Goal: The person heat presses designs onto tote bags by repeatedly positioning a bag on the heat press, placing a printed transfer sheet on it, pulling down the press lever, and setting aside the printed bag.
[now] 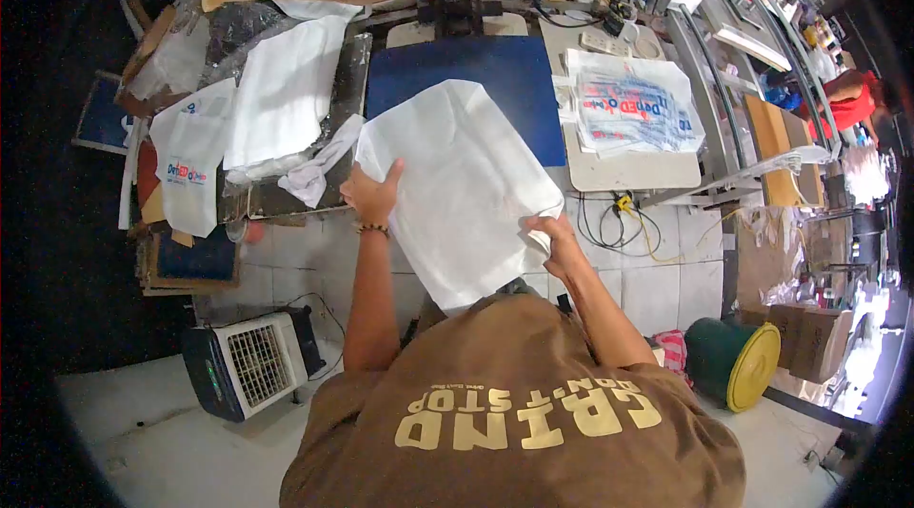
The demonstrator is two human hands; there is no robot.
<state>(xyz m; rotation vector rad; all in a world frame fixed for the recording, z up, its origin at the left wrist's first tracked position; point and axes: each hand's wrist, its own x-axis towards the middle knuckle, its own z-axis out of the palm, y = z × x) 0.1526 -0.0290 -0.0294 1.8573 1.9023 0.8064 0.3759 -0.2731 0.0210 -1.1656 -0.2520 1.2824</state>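
My left hand [373, 194] and right hand [552, 234], both arms outstretched, gripping the plain white fabric bag [457, 189], long axis tilted far-left to near-right above the blue press pad [514, 79].

The left hand [373, 192] and right hand [552, 239] gripped opposite edges of a blank white bag [457, 189], holding it partly over the blue board [486, 79]. Left of the board lay a stack of white bags [281, 94]; right of it, printed bags [633, 108]. Below the board stood a small fan [249, 363].
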